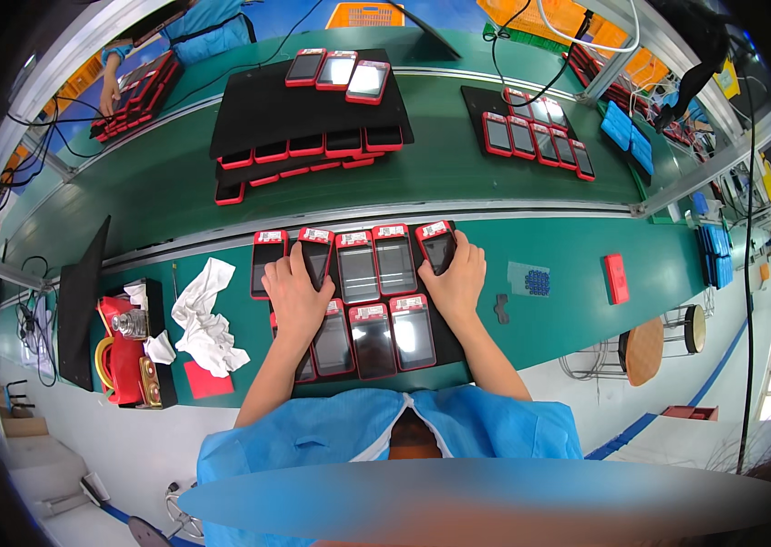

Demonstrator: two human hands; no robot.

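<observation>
Two rows of red-framed handheld devices with dark screens [393,264] lie on a black foam sheet [454,351] in front of me. My left hand [297,294] is closed around the sides of a device [315,248] in the far row, thumb on its right edge. This device sits slightly askew beside its neighbours. At the right end of that row, my right hand [455,281] grips another tilted device [437,244] between thumb and fingers. My left hand and forearm partly cover the devices at the left of the near row.
Stacked black sheets [258,109] with devices stand on the shelf ahead; another device group [531,137] lies right. Left are a red box with tools [125,351], crumpled white cloth [205,314] and red card [208,379]. A red case [616,278] lies right. A co-worker's hand [110,94] touches stacked devices.
</observation>
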